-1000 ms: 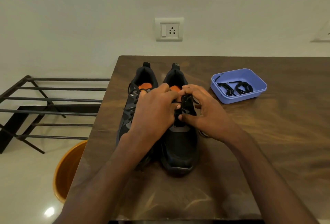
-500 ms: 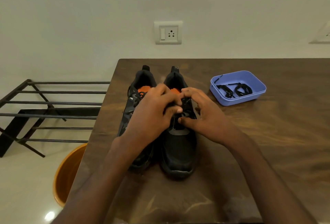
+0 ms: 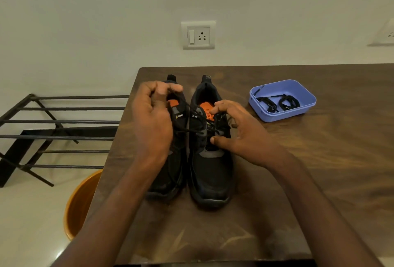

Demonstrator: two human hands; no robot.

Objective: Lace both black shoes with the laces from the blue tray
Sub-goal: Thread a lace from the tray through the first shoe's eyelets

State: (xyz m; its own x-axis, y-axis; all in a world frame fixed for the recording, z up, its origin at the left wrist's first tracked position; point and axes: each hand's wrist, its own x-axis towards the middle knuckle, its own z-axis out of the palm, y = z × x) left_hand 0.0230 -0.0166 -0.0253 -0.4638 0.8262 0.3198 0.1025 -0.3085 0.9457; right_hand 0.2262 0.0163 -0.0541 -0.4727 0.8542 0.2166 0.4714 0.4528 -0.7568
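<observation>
My left hand [image 3: 152, 121] pinches the thin black lace [image 3: 187, 107], drawing it taut; my right hand [image 3: 236, 136] pinches the right black mesh shoe's [image 3: 210, 173] eyelets, steadying it.

The dark wooden table [image 3: 319, 170] carries two black shoes side by side: the left shoe [image 3: 172, 160] and the right shoe [image 3: 211, 170], toes toward the near edge. A blue tray [image 3: 307, 108] sits far right of them, holding black laces [image 3: 277, 103].

Two black shoes [image 3: 210, 160], one blue tray [image 3: 307, 104], two hands [image 3: 152, 121], one orange bucket [image 3: 78, 205], one rack [image 3: 53, 136].
</observation>
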